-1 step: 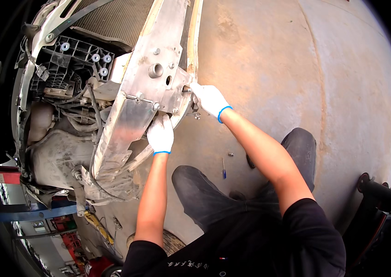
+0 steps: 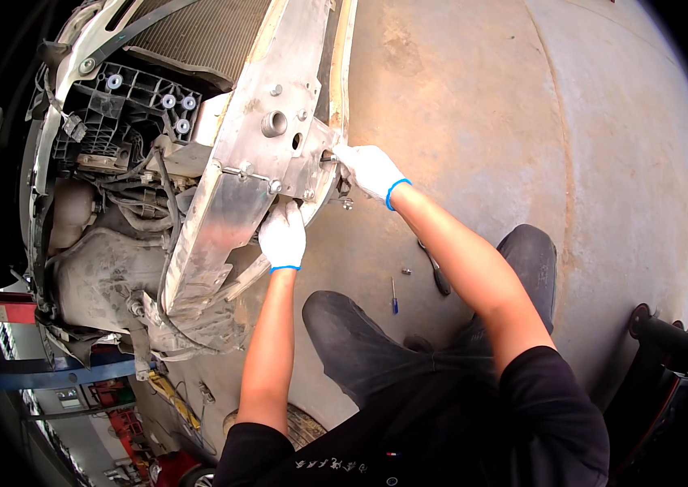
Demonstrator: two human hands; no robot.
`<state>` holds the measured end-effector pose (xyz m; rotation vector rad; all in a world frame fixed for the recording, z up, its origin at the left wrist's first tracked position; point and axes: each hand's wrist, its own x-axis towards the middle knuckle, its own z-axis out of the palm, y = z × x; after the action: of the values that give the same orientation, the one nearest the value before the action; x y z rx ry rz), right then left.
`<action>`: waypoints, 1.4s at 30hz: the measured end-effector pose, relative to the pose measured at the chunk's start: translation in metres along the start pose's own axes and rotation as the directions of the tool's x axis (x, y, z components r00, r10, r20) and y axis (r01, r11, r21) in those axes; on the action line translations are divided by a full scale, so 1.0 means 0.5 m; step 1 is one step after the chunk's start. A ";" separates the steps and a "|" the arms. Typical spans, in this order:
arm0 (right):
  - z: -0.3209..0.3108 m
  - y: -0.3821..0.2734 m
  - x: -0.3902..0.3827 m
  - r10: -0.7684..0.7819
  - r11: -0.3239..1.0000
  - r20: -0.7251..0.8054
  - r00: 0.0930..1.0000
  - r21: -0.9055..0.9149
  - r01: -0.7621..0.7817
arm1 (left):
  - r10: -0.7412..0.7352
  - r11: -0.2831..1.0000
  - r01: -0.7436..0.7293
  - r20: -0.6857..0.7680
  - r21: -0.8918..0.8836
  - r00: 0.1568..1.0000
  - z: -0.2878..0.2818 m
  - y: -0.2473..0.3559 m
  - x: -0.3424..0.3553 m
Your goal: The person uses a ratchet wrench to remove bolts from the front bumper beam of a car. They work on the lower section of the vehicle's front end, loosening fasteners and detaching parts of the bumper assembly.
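Note:
A silver metal beam point(image 2: 246, 134) runs slantwise across the exposed front of a car, with bolts and a short round tube standing on it. My right hand point(image 2: 370, 172), in a white glove with a blue cuff, is closed at the beam's right edge. Its fingertips meet a small shiny cylindrical metal piece point(image 2: 329, 157) beside a dark opening, too small to name. Gloved the same way, my left hand point(image 2: 283, 237) reaches up to the beam's lower edge. Its fingers are bent together into a gap there, and the bracket hides the tips and anything between them.
On the concrete floor lie a blue-handled screwdriver point(image 2: 394, 297), a small metal socket-like piece point(image 2: 406, 271) and a dark-handled tool point(image 2: 439, 277) partly under my right forearm. Hoses and a black plastic bracket point(image 2: 137, 101) fill the car's front at left. My knees are bent below.
My right hand and forearm have shifted slightly, the wrist a little right, uncovering more of the dark-handled tool on the floor. My left hand stays in place.

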<state>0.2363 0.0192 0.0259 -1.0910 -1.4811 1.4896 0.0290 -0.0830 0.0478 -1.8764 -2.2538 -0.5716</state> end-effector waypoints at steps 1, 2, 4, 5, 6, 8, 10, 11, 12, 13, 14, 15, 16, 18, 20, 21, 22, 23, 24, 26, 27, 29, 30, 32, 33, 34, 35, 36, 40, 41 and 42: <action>-0.001 -0.003 0.004 -0.055 0.998 -0.005 0.998 -0.043 0.054 | 0.000 1.000 0.000 0.000 0.002 1.000 -0.001 -0.002 -0.001; -0.005 -0.006 0.008 -0.109 0.990 -0.013 0.994 -0.089 0.108 | 0.002 1.000 -0.002 -0.001 0.001 1.000 0.000 -0.001 0.000; -0.007 -0.005 0.010 -0.271 0.940 -0.050 0.961 -0.229 0.253 | 0.010 1.000 -0.010 -0.009 -0.008 1.000 0.002 0.002 0.000; -0.007 -0.012 0.007 -0.330 0.908 -0.048 0.943 -0.290 0.303 | 0.011 1.000 -0.011 -0.014 -0.010 1.000 0.001 0.001 0.000; -0.011 -0.017 0.004 -0.344 0.887 -0.020 0.939 -0.333 0.318 | 0.011 1.000 -0.011 -0.017 -0.014 1.000 0.001 -0.001 -0.001; -0.017 -0.017 -0.002 -0.391 0.843 0.016 0.920 -0.395 0.365 | 0.012 1.000 -0.012 -0.017 -0.016 1.000 0.001 -0.001 -0.001; -0.020 -0.002 -0.003 -0.457 0.795 0.033 0.889 -0.432 0.425 | 0.012 1.000 -0.012 -0.012 -0.015 1.000 0.002 0.003 0.001; -0.018 -0.001 -0.006 -0.422 0.837 0.015 0.907 -0.380 0.395 | 0.011 1.000 -0.011 -0.010 -0.014 1.000 0.002 0.003 0.001; -0.017 0.001 -0.008 -0.385 0.873 -0.001 0.923 -0.325 0.364 | 0.008 1.000 -0.008 -0.009 -0.015 1.000 0.001 0.005 0.001; -0.017 0.002 -0.009 -0.346 0.905 -0.014 0.938 -0.268 0.330 | 0.007 1.000 -0.007 -0.010 -0.016 1.000 0.002 0.005 0.001; -0.018 -0.008 -0.011 -0.215 0.965 0.020 0.976 -0.150 0.215 | 0.005 1.000 -0.005 -0.012 -0.017 1.000 0.001 0.003 0.001; -0.019 -0.020 -0.012 -0.084 0.996 0.070 0.994 -0.035 0.086 | 0.005 1.000 -0.005 -0.015 -0.019 1.000 0.003 -0.001 0.000; -0.018 -0.030 -0.012 0.018 0.998 0.119 0.993 0.053 -0.025 | -0.001 1.000 0.000 -0.016 -0.019 1.000 0.002 -0.003 -0.001; -0.019 -0.048 -0.011 0.194 0.955 0.198 0.961 0.187 -0.232 | -0.011 1.000 0.010 -0.015 -0.019 1.000 0.000 0.000 -0.001; -0.012 -0.030 0.003 0.121 0.977 0.185 0.975 0.153 -0.150 | -0.015 1.000 0.015 -0.010 -0.018 1.000 -0.001 0.002 0.000; -0.008 -0.008 0.015 -0.031 0.998 0.141 0.989 0.057 0.023 | -0.008 1.000 0.008 -0.005 -0.022 1.000 0.003 0.004 0.002; -0.010 0.017 0.024 -0.132 0.991 0.114 0.985 0.001 0.133 | -0.004 1.000 0.004 0.001 -0.023 1.000 0.006 0.008 0.005; -0.006 0.014 0.023 -0.233 0.969 0.096 0.968 -0.057 0.239 | -0.009 1.000 0.009 0.004 -0.017 1.000 0.004 0.005 0.003; -0.006 0.012 0.017 -0.282 0.956 0.078 0.956 -0.068 0.287 | -0.017 1.000 0.017 0.007 -0.008 1.000 0.001 0.004 0.001; -0.010 0.006 0.016 -0.348 0.912 0.097 0.933 -0.196 0.360 | -0.023 1.000 0.023 0.005 -0.004 1.000 -0.001 0.005 0.000; -0.018 0.008 0.025 -0.361 0.870 0.135 0.923 -0.307 0.385 | -0.022 1.000 0.022 0.001 -0.008 1.000 -0.001 0.007 0.000; -0.033 0.004 0.034 -0.456 0.739 0.204 0.866 -0.455 0.496 | -0.014 1.000 0.014 -0.007 -0.010 1.000 0.000 0.005 0.000; -0.043 0.002 0.037 -0.536 0.653 0.238 0.810 -0.492 0.576 | -0.006 1.000 0.006 -0.011 -0.007 1.000 0.001 0.003 -0.001; -0.055 0.001 0.039 -0.586 0.578 0.286 0.758 -0.508 0.639 | -0.003 1.000 0.003 -0.005 -0.002 1.000 0.001 0.002 -0.001; -0.060 0.002 0.040 -0.565 0.600 0.297 0.770 -0.493 0.630 | -0.009 1.000 0.009 0.005 -0.001 1.000 0.001 0.003 0.000; -0.062 0.003 0.040 -0.544 0.620 0.308 0.781 -0.479 0.621 | 0.004 1.000 -0.004 -0.008 -0.001 1.000 0.003 0.002 0.000; -0.060 -0.004 0.037 -0.460 0.713 0.283 0.842 -0.448 0.540 | 0.016 1.000 -0.016 -0.022 0.000 1.000 0.003 0.000 0.001; -0.055 -0.015 0.028 -0.369 0.793 0.261 0.892 -0.412 0.449 | 0.047 0.999 -0.047 -0.060 -0.001 0.997 0.008 -0.006 0.001; -0.046 -0.020 0.027 -0.223 0.895 0.216 0.951 -0.342 0.287 | 0.076 0.997 -0.077 -0.088 -0.011 0.993 0.014 -0.004 0.004; -0.043 -0.028 0.025 -0.182 0.913 0.217 0.959 -0.325 0.247 | 0.072 0.997 -0.073 -0.085 -0.010 0.994 0.011 -0.005 0.003; -0.045 -0.037 0.021 -0.103 0.937 0.229 0.968 -0.304 0.171 | 0.065 0.998 -0.066 -0.079 -0.007 0.995 0.007 -0.004 0.002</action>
<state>0.2526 0.0378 0.0444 -1.0113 -1.9612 1.3261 0.0272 -0.0811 0.0446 -1.8900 -2.1358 -0.6351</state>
